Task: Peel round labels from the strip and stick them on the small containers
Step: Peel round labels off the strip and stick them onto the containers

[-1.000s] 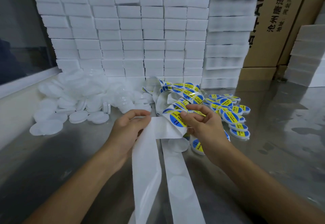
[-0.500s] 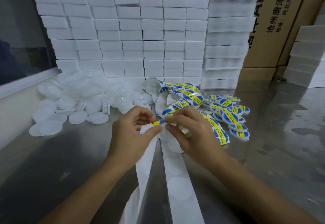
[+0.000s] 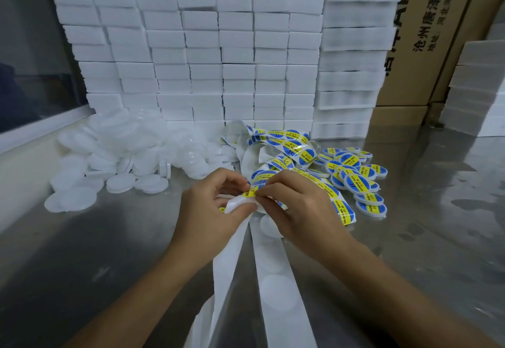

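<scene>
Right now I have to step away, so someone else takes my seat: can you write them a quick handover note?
Left hand grips the label strip at its fold. Right hand pinches a round label there, partly lifted.
Done: labelled containers lie in a cluster to the right.
Left: the pile of plain white containers on the left, and more labels on the tangled strip behind the hands.
</scene>
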`<state>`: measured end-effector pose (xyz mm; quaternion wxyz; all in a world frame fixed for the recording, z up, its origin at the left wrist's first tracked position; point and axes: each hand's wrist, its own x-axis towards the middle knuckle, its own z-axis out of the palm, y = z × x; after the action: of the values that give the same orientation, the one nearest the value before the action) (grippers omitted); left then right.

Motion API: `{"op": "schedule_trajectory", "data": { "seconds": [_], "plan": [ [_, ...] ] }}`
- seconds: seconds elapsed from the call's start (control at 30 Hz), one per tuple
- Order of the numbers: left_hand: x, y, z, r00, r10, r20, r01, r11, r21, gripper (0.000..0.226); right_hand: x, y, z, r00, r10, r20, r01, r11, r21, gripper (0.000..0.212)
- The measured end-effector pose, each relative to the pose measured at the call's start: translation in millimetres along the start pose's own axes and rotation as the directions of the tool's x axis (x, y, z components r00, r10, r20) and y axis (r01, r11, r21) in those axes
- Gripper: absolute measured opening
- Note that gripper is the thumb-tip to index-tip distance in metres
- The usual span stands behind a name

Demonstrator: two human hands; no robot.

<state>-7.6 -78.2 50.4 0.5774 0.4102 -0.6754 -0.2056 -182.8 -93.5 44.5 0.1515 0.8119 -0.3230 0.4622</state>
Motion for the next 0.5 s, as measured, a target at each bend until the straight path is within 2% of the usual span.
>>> {"op": "schedule_trajectory", "data": {
  "seconds": [0.13,0.23,0.33,0.5],
  "plan": [
    [1.3,-4.5,-0.6,0.996,0.058,-0.069,-0.046,0.985,0.164,0.039,-1.9,0.6,-0.4,0.989,0.151,0.007,-0.150,0.976,0.161,0.006],
    [3.2,-11.6,-2.2,0.991,-0.054,-0.120,0.072,0.986,0.148,0.041,-2.7,-0.8,-0.2,0.950,0.312,0.006,-0.301,0.911,0.281,0.005],
    [5.0,-19.3,-2.9,0.980,-0.178,-0.086,0.185,0.980,0.075,0.041,0.0,-1.4,-0.4,0.822,0.565,0.071,-0.528,0.708,0.469,0.012],
    [6.7,-25.0,-3.1,0.953,-0.302,-0.006,0.302,0.953,-0.021,0.037,6.8,1.1,-6.1,0.589,0.775,0.230,-0.675,0.315,0.667,0.012]
  ]
}}
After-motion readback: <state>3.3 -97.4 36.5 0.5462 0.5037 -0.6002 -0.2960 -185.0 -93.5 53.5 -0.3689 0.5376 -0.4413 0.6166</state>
